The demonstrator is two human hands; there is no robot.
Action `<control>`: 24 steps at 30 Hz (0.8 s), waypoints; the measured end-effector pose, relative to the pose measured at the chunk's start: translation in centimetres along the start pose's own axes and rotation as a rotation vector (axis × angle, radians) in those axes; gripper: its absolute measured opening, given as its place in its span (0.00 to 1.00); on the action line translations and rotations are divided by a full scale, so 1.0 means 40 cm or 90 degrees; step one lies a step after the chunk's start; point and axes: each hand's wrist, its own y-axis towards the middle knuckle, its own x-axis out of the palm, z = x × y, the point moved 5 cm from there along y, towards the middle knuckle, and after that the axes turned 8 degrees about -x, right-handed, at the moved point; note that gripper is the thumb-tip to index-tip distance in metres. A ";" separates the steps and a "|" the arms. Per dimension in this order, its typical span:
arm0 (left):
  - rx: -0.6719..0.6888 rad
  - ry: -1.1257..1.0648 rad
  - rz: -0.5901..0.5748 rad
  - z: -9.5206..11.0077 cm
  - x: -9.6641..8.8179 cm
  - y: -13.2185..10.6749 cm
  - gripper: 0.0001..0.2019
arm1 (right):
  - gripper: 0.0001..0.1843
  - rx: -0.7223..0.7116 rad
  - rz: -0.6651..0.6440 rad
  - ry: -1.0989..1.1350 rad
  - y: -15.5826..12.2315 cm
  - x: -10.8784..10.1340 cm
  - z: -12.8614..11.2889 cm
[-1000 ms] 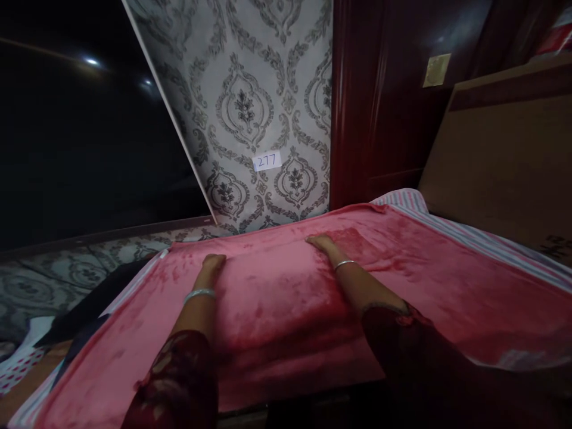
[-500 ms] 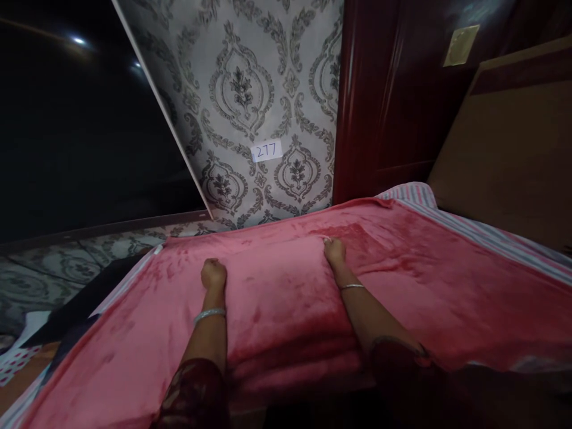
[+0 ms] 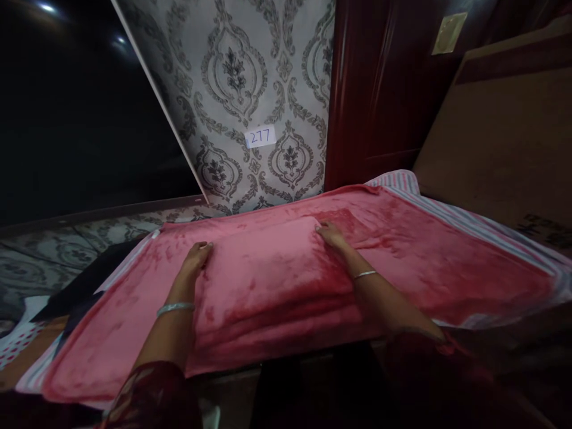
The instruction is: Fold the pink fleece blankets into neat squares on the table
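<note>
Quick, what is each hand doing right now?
Left hand: open, flat on the folded pink blanket.
Right hand: open, fingers resting on the blanket's far corner.

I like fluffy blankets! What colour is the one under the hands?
Plain pinkish red; the blanket shows best in the head view.

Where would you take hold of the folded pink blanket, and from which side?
I'd take the folded pink blanket by its two short ends, from left and right, reaching under the stack. It lies flat and wide, layers showing at its near edge; the left hand and right hand rest at its far corners.
</note>
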 end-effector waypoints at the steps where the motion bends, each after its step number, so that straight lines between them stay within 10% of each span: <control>1: -0.018 0.008 -0.009 -0.015 -0.017 -0.028 0.22 | 0.23 -0.003 -0.008 0.012 -0.027 -0.014 0.011; 7: -0.012 0.004 -0.100 -0.122 -0.059 -0.209 0.31 | 0.31 -0.062 -0.087 0.124 -0.206 -0.069 0.080; 12: 0.132 0.094 -0.004 -0.149 -0.036 -0.296 0.31 | 0.33 -0.162 -0.009 0.047 -0.286 -0.074 0.065; 17: 0.191 0.320 0.129 -0.173 -0.044 -0.315 0.25 | 0.30 -0.183 0.048 0.023 -0.308 -0.081 0.082; 24: 0.177 0.291 0.136 -0.211 -0.060 -0.291 0.22 | 0.28 -0.185 0.061 0.007 -0.318 -0.079 0.111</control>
